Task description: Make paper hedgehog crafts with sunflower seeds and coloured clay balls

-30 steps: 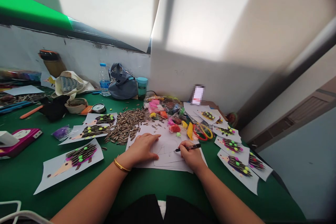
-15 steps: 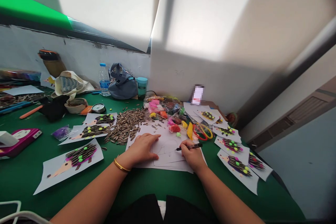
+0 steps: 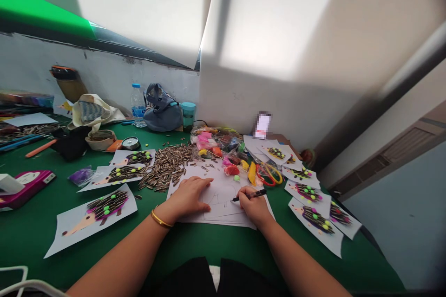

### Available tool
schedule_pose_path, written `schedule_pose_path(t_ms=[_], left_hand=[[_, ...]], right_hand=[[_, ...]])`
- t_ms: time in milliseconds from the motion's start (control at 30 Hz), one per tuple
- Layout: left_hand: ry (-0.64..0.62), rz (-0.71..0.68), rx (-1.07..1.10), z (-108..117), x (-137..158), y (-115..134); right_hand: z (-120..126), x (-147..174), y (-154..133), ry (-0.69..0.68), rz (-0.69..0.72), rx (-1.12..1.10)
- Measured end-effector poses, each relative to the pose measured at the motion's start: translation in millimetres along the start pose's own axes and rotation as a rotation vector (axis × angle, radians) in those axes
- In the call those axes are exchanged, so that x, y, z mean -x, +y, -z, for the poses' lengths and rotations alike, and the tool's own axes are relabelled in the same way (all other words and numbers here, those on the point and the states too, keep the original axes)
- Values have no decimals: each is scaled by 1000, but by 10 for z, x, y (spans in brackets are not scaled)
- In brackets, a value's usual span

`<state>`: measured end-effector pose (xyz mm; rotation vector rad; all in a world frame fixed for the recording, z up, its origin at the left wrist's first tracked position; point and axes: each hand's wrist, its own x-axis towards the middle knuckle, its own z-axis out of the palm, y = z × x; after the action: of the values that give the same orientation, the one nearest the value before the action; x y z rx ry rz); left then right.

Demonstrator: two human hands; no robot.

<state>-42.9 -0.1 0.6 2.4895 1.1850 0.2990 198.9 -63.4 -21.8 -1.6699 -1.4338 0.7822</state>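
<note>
A sheet of white paper (image 3: 218,213) lies in front of me on the green table, with thin dark pen lines drawn on it. My left hand (image 3: 191,197) rests flat on the sheet's left part, thumb and fingers apart, a gold bangle (image 3: 161,218) on its wrist. At the right side, my right hand (image 3: 253,204) grips a black pen (image 3: 254,195), its tip at the paper among the lines. Striped sunflower seeds (image 3: 170,162) form a heap just beyond my left hand. Past the sheet lie red-and-yellow scissors (image 3: 266,176) and a red lump of clay (image 3: 232,170).
Seed-covered hedgehog pictures lie at left (image 3: 97,213) and right (image 3: 315,220). Bagged coloured clay (image 3: 212,141) sits at the back, near a blue bag (image 3: 163,113), a water bottle (image 3: 138,106) and a teal-lidded cup (image 3: 188,116). A magenta device (image 3: 29,185) stands far left.
The pen tip has shifted very slightly left along the paper, the right hand moving with it. My left hand stays in place.
</note>
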Motion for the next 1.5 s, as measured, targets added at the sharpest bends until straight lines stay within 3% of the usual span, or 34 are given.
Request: schedule_pose_path(t_ms=[1500], left_hand=[[-11, 10, 1, 3, -2, 1]], right_hand=[[1, -20, 19, 37, -15, -19]])
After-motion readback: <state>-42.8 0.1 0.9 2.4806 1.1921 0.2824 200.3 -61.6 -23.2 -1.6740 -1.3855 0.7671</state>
